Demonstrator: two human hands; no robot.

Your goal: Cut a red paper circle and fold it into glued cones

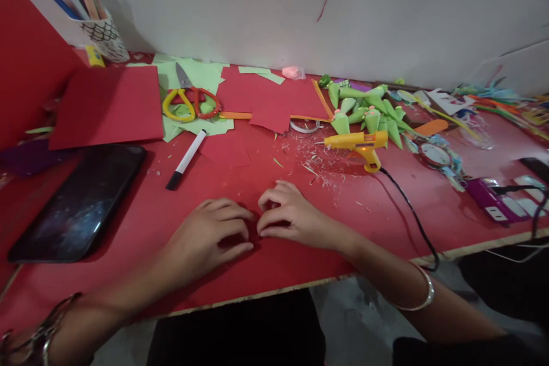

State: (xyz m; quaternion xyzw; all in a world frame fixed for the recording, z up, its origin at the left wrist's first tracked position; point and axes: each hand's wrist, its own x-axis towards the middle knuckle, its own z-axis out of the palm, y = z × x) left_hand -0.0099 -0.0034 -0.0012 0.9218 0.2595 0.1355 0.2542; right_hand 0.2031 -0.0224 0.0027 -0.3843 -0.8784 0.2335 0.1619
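Observation:
My left hand [210,234] and my right hand [287,214] rest close together on the red table [154,223], near its front edge. Their fingertips meet over a small piece of red paper [253,227] that is mostly hidden under the fingers and hard to tell from the tabletop. Both hands press or pinch it with curled fingers. A bangle sits on each wrist.
A dark tablet [81,203] lies at the left. Behind the hands lie a black-and-white marker [186,159], red paper sheets [107,104], scissors [191,102], a yellow glue gun [355,146] with its black cord, several green paper cones [369,108] and a purple power strip [493,203].

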